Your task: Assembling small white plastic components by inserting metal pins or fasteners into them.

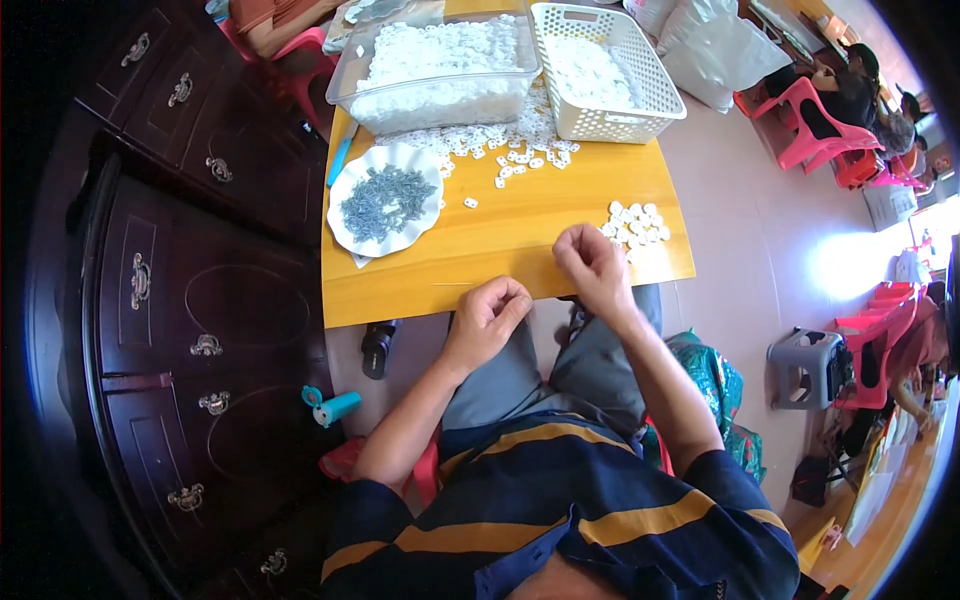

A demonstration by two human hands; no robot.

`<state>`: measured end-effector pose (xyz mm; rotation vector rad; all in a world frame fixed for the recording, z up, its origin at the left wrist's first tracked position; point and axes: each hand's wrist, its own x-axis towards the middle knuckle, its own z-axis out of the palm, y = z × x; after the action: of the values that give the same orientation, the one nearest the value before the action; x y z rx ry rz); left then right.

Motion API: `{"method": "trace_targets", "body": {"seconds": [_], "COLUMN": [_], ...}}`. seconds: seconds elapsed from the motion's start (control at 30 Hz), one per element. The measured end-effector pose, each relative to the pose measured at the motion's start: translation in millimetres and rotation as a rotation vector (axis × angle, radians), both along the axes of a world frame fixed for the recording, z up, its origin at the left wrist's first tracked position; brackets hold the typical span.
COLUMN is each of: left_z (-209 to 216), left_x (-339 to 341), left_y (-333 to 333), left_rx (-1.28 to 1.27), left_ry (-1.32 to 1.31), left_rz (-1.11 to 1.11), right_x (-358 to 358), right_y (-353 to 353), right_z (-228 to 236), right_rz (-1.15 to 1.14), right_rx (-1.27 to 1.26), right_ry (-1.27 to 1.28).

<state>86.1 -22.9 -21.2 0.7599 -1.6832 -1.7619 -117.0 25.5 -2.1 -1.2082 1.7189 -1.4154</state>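
Note:
My left hand [488, 318] is at the front edge of the yellow wooden table [510, 240], thumb and fingertips pinched together. Whatever it holds is too small or hidden to name. Farther right, my right hand [595, 268] hovers over the same edge with its fingers curled into a pinch; nothing nameable shows between them. Just beyond it lies a small pile of white plastic pieces [634, 225]. To the left, a white scalloped plate [343, 230] carries many small grey metal-like pins [388, 202]. A thin pale line-like thing [452, 284] lies beside my left hand.
At the back stand a clear plastic bin [440, 100] and a cream perforated basket [610, 122], both filled with white pieces. Loose white pieces [515, 160] are scattered before them. A blue cutter-like tool [342, 155] lies by the plate. Dark drawers [200, 290] border the left side.

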Motion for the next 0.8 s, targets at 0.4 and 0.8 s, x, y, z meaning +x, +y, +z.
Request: {"method": "trace_targets", "body": {"seconds": [0.4,0.8], "left_z": [-7.5,-19.4], "left_x": [11.2,18.3], "left_y": [24.1,30.2], "left_rx": [-0.194,-0.165], "left_ry": [-0.098,-0.113], "left_rz": [-0.012,-0.026], "right_x": [-48.8,-23.6], "right_y": [-113.7,-100.3], "right_z": [-20.1,-24.0], "right_rz": [0.044,0.131], "right_rx": [-0.214,-0.295], "right_ry": [0.803,0.872]}}
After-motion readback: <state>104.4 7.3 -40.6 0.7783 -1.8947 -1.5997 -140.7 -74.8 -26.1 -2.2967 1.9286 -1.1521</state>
